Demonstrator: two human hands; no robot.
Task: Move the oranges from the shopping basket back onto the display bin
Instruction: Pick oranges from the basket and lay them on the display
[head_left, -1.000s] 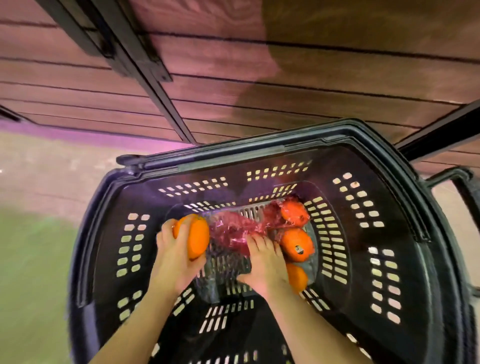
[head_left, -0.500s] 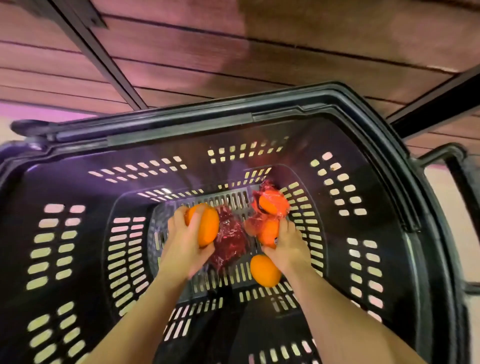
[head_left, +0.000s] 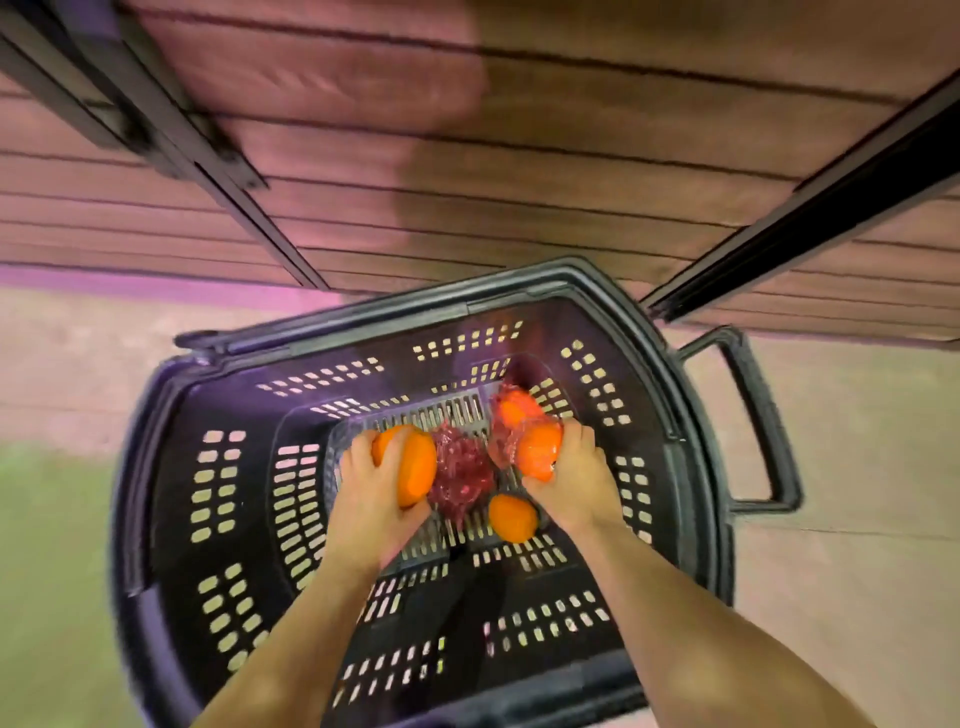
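Both of my hands are down inside the black slotted shopping basket (head_left: 171, 499). My left hand (head_left: 370, 483) grips a loose orange (head_left: 413, 465). My right hand (head_left: 574, 480) holds a second orange (head_left: 537, 452), which is partly wrapped in red mesh netting (head_left: 462, 470). Another netted orange (head_left: 514, 410) lies just beyond it at the far end of the basket floor. A bare orange (head_left: 511, 517) rests on the basket floor between my wrists. The display bin's top is out of sight.
A brown slatted wooden panel (head_left: 519, 156) with dark metal rails (head_left: 208, 171) rises just beyond the basket. The basket's handle (head_left: 763, 415) sticks out to the right. Pale floor and a green patch (head_left: 47, 571) lie around it.
My right hand has closed round the netted orange and lifted it slightly. My left hand still carries its orange. The view has pulled back from the basket.
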